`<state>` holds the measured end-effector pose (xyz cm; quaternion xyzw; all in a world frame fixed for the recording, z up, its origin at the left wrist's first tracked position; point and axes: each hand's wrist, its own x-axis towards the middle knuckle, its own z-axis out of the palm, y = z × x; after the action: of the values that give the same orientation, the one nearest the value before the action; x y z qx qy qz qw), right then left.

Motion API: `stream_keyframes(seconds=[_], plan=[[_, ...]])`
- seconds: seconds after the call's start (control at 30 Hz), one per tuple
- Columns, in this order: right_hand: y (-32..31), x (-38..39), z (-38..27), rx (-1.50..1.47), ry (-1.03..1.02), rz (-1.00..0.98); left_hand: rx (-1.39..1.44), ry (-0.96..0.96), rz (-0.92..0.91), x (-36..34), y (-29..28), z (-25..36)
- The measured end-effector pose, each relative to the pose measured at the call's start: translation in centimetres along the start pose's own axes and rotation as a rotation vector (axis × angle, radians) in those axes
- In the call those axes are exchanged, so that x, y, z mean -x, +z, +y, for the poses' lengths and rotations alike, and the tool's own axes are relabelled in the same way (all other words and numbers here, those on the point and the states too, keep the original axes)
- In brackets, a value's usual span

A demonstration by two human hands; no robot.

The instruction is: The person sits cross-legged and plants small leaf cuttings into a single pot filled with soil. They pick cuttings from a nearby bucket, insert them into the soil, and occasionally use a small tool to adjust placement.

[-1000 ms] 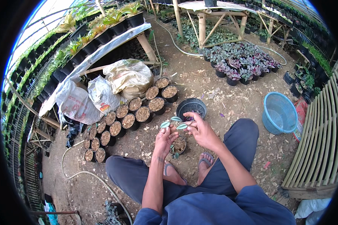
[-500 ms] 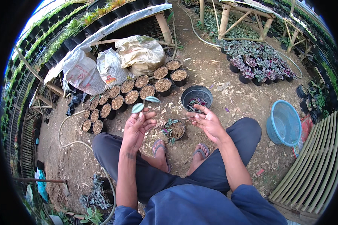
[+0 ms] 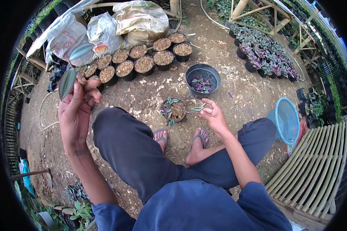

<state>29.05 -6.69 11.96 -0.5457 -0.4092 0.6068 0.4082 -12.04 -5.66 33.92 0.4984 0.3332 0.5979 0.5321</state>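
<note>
My left hand [image 3: 79, 104] is raised at the left, thumb and fingers closed on a plant cutting [image 3: 67, 83] with broad green leaves. Lower and nearer the middle, my right hand [image 3: 214, 118] pinches a small leaf sprig [image 3: 196, 109] by its thin stem. Just left of that sprig stands a small black pot [image 3: 178, 111] of brown wood-chip mix, with striped green and purple cuttings [image 3: 167, 109] along its left side. Behind it is a larger dark basin [image 3: 192, 86] with purple leafy pieces [image 3: 201, 84] lying in it.
Several pots of wood chips [image 3: 144, 64] stand in rows before white sacks [image 3: 140, 19]. A blue tub [image 3: 287, 119] sits to my right beside a bamboo slat bench [image 3: 312, 165]. Potted purple-green plants [image 3: 262, 54] fill the far right.
My left hand has swung left and up with its cutting, away from the right hand. My right hand stays near the small pot, and a small leaf now shows at its fingertips.
</note>
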Motion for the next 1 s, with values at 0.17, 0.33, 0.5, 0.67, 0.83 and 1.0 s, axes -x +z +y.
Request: stream_keyframes(seconds=[0.17, 0.33, 0.5, 0.67, 0.83, 1.0], plan=[[2.0, -3.0, 7.1, 0.086, 0.105, 0.107, 0.016, -0.143, 0.267, -1.4, -8.8, -9.8], [3.8, -4.9, 12.6, 0.174, 0.095, 0.184, 0.064, -0.418, 0.268, 2.2, -15.2, -25.2], [5.9, -5.1, 14.7, 0.296, 0.054, 0.247, 0.071, -0.607, 0.195, 7.3, -15.4, -36.7], [7.2, -4.7, 15.8, 0.361, 0.004, 0.356, 0.118, -0.732, 0.147, 9.3, -13.4, -40.7], [7.9, -5.7, 16.3, 0.413, -0.017, 0.366, 0.155, -0.762, 0.094, 9.9, -11.8, -41.5], [8.7, -5.8, 15.3, 0.518, -0.028, 0.367, 0.195, -0.784, 0.137, 10.3, -10.6, -41.6]])
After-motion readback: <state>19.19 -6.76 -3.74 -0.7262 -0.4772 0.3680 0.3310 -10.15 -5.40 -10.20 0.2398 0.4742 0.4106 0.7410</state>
